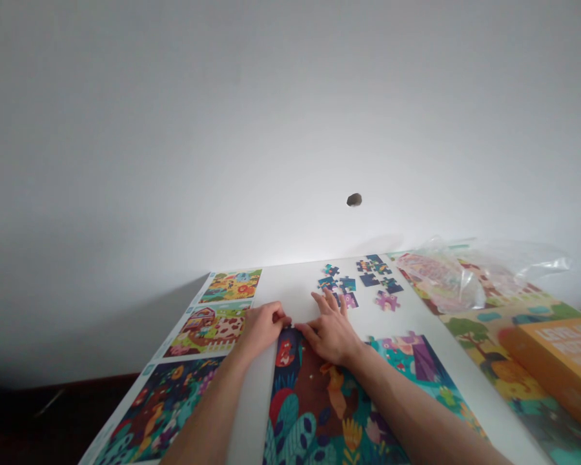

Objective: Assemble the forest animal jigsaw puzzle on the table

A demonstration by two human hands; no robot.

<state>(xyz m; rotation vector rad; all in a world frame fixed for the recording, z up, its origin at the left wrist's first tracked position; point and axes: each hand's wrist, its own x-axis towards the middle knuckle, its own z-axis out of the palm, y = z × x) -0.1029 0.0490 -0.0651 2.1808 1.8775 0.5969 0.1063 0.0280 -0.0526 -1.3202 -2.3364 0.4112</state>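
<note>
Both hands press along the top edge of the half-built puzzle [329,394]: left hand [264,326] pinching a piece, right hand [332,329] spread flat; seating it needs careful alignment.

Clear plastic bag [469,274] on printed sheet, orange box [564,361] at right, reference pictures [208,326] at left — grey wall [223,129] behind

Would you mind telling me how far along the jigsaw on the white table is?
Done: a large part of the puzzle is assembled near the person. In hand: the left hand and right hand rest at its far edge; whether they hold a piece is unclear. Left: about ten loose pieces lie beyond, unplaced.
</note>
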